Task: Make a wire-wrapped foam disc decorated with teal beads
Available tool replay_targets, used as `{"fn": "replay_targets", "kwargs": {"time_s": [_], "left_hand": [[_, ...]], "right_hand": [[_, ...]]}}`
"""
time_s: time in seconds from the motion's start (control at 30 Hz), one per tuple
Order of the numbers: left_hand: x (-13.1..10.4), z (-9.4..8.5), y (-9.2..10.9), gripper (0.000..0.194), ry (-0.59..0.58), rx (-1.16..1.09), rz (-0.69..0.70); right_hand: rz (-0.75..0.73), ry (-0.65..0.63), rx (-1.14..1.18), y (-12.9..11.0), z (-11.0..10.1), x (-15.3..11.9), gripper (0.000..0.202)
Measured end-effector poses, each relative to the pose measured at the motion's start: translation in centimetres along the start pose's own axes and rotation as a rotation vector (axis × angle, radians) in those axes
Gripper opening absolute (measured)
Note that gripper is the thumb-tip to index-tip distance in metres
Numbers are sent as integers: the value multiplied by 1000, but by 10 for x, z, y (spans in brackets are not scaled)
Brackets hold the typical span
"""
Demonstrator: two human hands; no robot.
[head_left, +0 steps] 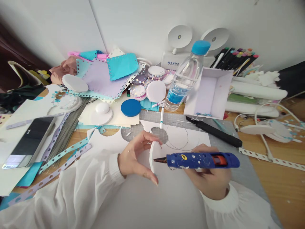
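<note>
My left hand (138,157) grips a white disc (155,156) held on edge, fingers at its top and thumb near its bottom. The disc is seen nearly side-on, with a rough white rim. My right hand (209,178) is closed around a blue glue gun (190,160), which lies level across the view. The gun's dark nozzle points left and meets the disc's face or sits just in front of it; which one I cannot tell. Below both hands is a grey cutting mat (247,178), and white paper with round cut-outs (107,141) lies behind my left hand.
A water bottle (184,79) stands behind, beside an open white box (209,92). A black cutter (214,132) lies right of centre, a blue disc (131,107) behind my left hand. A phone (30,140) and patterned strips (50,184) are at the left, markers (235,60) at the back right.
</note>
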State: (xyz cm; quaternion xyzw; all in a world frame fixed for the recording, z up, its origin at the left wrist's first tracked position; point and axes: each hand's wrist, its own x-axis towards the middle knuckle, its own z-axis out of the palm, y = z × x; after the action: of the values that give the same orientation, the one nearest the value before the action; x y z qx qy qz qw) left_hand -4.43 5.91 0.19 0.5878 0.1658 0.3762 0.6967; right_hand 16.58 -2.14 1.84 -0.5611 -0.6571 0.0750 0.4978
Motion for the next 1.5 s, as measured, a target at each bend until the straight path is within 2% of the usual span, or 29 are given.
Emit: {"fn": "replay_targets", "kwargs": {"time_s": [0.7,1.37,1.5], "left_hand": [[0,-2,-3,87,3,-8,-3],[2,-1,-1,85,27,-22,8],[3,-2,-1,84,30,-22,2]], "right_hand": [[7,4,40,-1,2,2,23],[24,-33,-38,-3,0,3,20],[10,-3,35,-3,1,3,25]]}}
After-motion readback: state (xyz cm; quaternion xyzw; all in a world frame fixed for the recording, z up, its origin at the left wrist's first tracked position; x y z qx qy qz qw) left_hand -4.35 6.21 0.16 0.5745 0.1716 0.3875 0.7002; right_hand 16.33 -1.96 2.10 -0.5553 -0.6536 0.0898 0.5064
